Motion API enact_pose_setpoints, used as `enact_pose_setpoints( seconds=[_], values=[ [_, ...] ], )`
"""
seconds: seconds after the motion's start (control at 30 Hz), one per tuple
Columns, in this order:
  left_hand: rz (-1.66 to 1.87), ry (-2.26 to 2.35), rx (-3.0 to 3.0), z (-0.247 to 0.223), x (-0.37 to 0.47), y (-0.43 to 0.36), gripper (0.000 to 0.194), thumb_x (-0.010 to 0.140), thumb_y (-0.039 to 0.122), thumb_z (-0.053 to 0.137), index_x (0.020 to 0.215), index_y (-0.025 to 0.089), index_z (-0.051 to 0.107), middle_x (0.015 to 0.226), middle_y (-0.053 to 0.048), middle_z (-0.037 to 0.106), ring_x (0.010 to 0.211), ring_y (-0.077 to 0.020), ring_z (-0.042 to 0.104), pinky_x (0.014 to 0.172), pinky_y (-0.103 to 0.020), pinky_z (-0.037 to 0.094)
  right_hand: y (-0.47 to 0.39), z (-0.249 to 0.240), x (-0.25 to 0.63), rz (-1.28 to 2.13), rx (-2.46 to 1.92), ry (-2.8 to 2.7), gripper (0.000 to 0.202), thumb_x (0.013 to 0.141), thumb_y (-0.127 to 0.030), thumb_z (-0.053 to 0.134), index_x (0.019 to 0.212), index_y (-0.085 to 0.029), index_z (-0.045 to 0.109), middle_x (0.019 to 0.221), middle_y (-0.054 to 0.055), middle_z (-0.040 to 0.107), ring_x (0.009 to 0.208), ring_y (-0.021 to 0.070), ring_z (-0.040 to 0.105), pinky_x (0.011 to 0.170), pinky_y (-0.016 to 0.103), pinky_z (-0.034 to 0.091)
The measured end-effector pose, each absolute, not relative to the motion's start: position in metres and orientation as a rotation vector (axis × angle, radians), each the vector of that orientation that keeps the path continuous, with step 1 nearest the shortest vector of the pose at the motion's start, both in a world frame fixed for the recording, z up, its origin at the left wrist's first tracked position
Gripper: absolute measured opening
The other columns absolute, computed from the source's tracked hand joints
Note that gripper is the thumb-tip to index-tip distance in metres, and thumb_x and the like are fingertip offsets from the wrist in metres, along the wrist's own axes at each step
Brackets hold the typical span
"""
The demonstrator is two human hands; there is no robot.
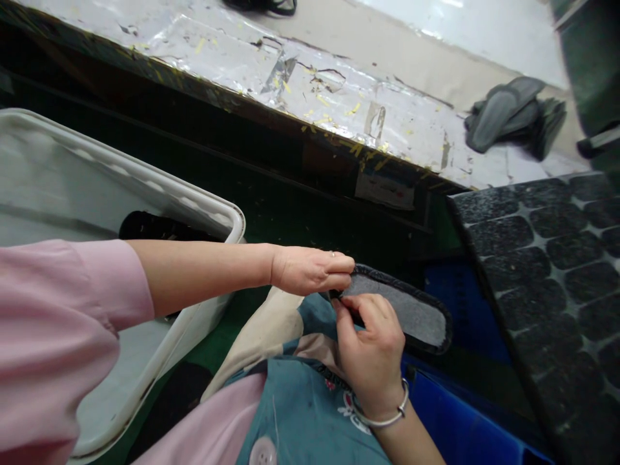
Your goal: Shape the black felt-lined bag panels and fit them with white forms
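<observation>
A long grey pad with a black edge [402,307] is held over my lap, its rounded far end pointing right. My left hand [314,270] has its fingers closed on the pad's left end. Just below it, my right hand [371,342] pinches the black edging between thumb and forefinger, close to the left fingertips. The part of the pad under my fingers is hidden.
A white bin [237,223] with a black item [159,226] inside stands at left. Across the top runs a worn table [232,61] bearing grey pads [513,116]. A dark patterned panel [552,271] is at right, a blue container [460,413] at lower right.
</observation>
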State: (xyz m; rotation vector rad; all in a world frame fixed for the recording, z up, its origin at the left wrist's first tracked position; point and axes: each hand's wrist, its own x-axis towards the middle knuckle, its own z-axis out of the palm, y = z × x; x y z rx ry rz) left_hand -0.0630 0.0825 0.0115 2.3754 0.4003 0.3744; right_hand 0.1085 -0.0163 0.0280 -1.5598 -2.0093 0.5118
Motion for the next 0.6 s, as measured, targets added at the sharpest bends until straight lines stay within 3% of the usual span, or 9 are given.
enact_pose_setpoints(
  seconds=[0.17,0.4,0.6],
  values=[
    [0.550,0.493,2.211,0.002,-0.065,0.075,0.015,0.082,0.013,0.046,0.082,0.019,0.059,0.087,-0.009,0.053,0.078,-0.0189,0.049,0.074,-0.029,0.042,-0.017,0.023,0.107,0.369,-1.569,-2.079,0.007,0.084,-0.014,0.055,0.077,-0.017,0.057,0.075,0.005,0.057,0.077,0.0194,0.050,0.073,0.036,0.041],
    [0.871,1.038,1.551,-0.020,-0.061,0.033,0.007,0.083,0.019,0.050,0.085,0.017,0.056,0.088,-0.006,0.052,0.085,-0.0173,0.052,0.076,-0.029,0.045,-0.016,0.008,0.119,0.130,-1.300,-2.207,0.005,0.080,-0.011,0.060,0.083,-0.015,0.059,0.078,0.008,0.059,0.075,0.0194,0.050,0.070,0.036,0.042],
    [0.977,1.117,0.806,-0.024,-0.033,-0.016,0.033,0.081,0.029,0.059,0.110,0.017,0.052,0.110,-0.008,0.055,0.099,-0.0191,0.053,0.088,-0.034,0.044,-0.020,0.008,0.123,0.125,-1.253,-2.178,0.011,0.076,-0.008,0.065,0.083,-0.016,0.061,0.078,0.006,0.061,0.073,0.0179,0.051,0.070,0.035,0.044]
  ],
)
